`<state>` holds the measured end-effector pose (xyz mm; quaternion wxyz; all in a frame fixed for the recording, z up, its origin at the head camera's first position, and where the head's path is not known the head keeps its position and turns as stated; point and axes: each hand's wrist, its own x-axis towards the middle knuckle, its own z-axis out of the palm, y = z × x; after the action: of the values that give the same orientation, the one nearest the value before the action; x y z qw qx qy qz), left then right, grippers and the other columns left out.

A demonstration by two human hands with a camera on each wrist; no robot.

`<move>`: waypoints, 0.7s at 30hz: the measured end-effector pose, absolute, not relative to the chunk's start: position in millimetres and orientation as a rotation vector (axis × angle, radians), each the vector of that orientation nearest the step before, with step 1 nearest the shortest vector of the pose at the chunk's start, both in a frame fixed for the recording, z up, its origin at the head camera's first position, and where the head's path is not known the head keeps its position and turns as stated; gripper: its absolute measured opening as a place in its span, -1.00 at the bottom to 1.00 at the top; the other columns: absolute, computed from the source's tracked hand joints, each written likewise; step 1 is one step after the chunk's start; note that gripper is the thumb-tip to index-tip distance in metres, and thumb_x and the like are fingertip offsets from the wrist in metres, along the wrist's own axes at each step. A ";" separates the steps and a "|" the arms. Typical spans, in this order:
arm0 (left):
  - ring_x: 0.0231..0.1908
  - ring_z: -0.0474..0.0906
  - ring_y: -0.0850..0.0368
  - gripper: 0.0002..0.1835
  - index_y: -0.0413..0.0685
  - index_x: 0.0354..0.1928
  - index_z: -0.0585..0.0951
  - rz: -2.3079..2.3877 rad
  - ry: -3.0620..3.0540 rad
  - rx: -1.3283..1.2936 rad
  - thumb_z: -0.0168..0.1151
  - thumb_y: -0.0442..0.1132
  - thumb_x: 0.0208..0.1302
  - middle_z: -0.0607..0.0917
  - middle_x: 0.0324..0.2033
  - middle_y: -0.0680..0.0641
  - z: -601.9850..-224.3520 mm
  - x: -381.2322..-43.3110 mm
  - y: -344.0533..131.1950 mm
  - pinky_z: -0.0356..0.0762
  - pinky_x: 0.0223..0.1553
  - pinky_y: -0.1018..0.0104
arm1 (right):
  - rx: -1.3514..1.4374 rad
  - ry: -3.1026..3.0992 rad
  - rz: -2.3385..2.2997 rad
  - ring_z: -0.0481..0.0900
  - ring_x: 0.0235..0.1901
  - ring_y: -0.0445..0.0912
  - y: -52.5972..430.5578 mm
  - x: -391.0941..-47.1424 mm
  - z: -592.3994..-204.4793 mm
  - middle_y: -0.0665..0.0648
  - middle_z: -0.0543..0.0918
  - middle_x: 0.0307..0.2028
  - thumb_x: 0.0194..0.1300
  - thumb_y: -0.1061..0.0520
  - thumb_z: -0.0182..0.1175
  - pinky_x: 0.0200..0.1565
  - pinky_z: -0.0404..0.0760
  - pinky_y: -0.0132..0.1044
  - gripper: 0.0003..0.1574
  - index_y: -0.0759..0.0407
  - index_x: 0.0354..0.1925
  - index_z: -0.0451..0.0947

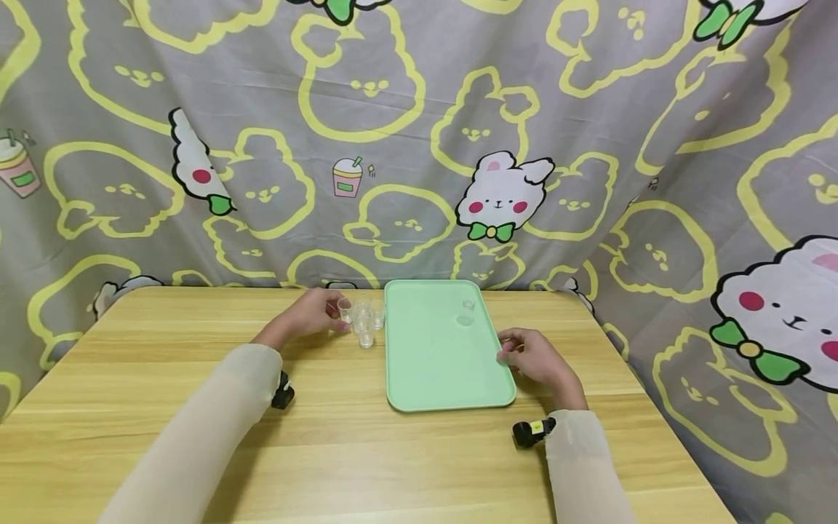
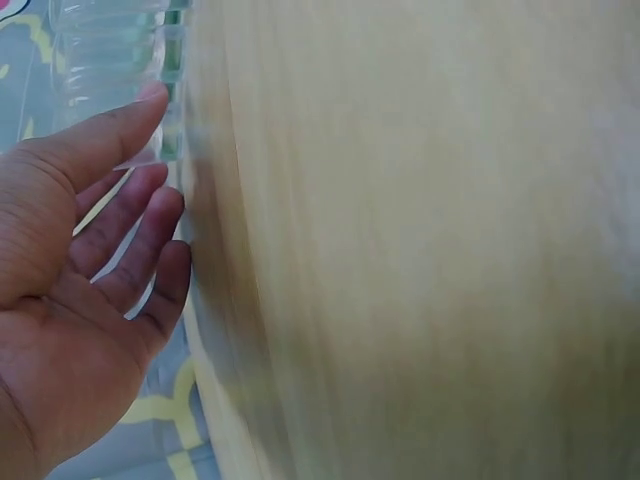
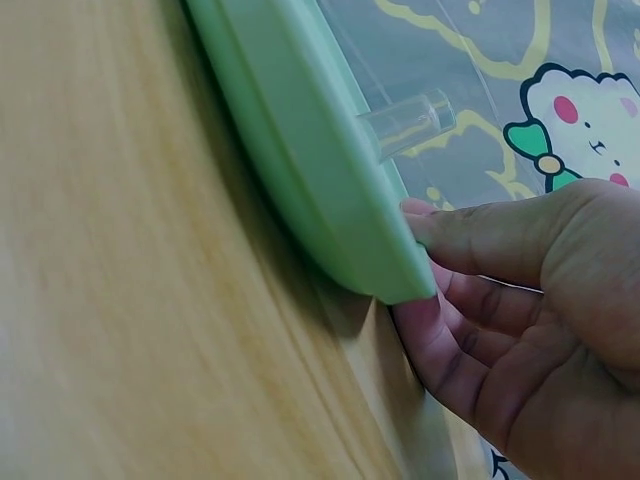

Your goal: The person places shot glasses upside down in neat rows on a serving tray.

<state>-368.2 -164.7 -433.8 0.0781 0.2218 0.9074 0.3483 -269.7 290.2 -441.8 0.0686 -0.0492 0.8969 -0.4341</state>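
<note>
Small clear cups [image 1: 366, 338] stand in a tight cluster on the table, just left of a light green tray [image 1: 439, 364]. My left hand [image 1: 316, 311] is at the cluster's left side, thumb and fingers around the leftmost cup [image 1: 345, 310]. In the left wrist view, the thumb lies along the near side of the cups [image 2: 115, 85], with the index finger partly hidden behind. My right hand [image 3: 540, 310] pinches the tray's right rim, thumb on top and fingers beneath. One clear cup [image 3: 412, 125] stands upright on the tray, toward its far right part.
A wooden table [image 1: 340, 451] carries everything, its far edge close to a grey curtain [image 1: 406, 167] with yellow cartoon outlines. The curtain continues along the right side. Black wrist cameras sit on both of my wrists, below light sleeves [image 1: 203, 429].
</note>
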 end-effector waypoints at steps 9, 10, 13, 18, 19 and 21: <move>-0.10 0.64 0.00 -0.57 -0.20 0.06 0.67 1.033 2.713 0.642 0.55 -0.18 0.19 0.71 -0.13 -0.13 -435.3 -370.4 -166.2 0.62 -0.07 0.15 | -0.170 2.692 -1.319 0.55 -0.28 0.01 290.0 -270.7 -443.2 0.22 0.58 -0.19 0.43 0.32 0.23 -0.27 0.64 -0.19 -0.54 0.42 0.25 0.50; -0.09 0.64 -0.01 -0.57 -0.21 0.06 0.67 1.031 2.710 0.641 0.55 -0.18 0.19 0.71 -0.13 -0.13 -435.7 -370.5 -166.1 0.62 -0.06 0.14 | -0.173 2.691 -1.319 0.55 -0.28 0.00 290.0 -270.5 -443.6 0.22 0.58 -0.20 0.44 0.31 0.23 -0.27 0.64 -0.19 -0.54 0.42 0.25 0.50; -0.08 0.63 -0.02 -0.56 -0.22 0.06 0.67 1.022 2.711 0.631 0.55 -0.18 0.20 0.70 -0.12 -0.14 -435.2 -370.2 -164.3 0.61 -0.05 0.12 | -0.175 2.688 -1.324 0.54 -0.27 0.01 290.0 -269.5 -443.6 0.22 0.58 -0.19 0.44 0.31 0.23 -0.26 0.65 -0.18 -0.54 0.41 0.25 0.50; -0.08 0.64 -0.04 -0.55 -0.24 0.07 0.67 0.996 2.722 0.618 0.53 -0.16 0.21 0.70 -0.13 -0.14 -434.1 -371.1 -159.7 0.62 -0.08 0.12 | -0.168 2.686 -1.324 0.53 -0.26 0.02 291.3 -268.9 -441.6 0.22 0.57 -0.19 0.44 0.29 0.24 -0.25 0.65 -0.18 -0.53 0.41 0.26 0.50; -0.09 0.64 -0.04 -0.55 -0.24 0.07 0.67 0.991 2.723 0.618 0.53 -0.15 0.22 0.70 -0.13 -0.14 -434.3 -371.5 -159.6 0.62 -0.08 0.13 | -0.170 2.686 -1.322 0.53 -0.26 0.01 291.4 -269.2 -441.8 0.22 0.57 -0.19 0.44 0.29 0.24 -0.25 0.65 -0.18 -0.53 0.41 0.26 0.50; -0.08 0.64 -0.04 -0.54 -0.24 0.08 0.66 0.987 2.722 0.611 0.52 -0.14 0.23 0.70 -0.13 -0.14 -434.9 -372.0 -159.6 0.62 -0.09 0.14 | -0.176 2.686 -1.318 0.54 -0.26 0.01 291.4 -269.8 -442.5 0.22 0.57 -0.19 0.44 0.28 0.24 -0.26 0.65 -0.18 -0.53 0.40 0.26 0.50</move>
<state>-372.0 -159.6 -434.9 0.0913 0.2055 0.9160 0.3322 -269.8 291.4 -442.5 0.0723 -0.0584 0.8939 -0.4385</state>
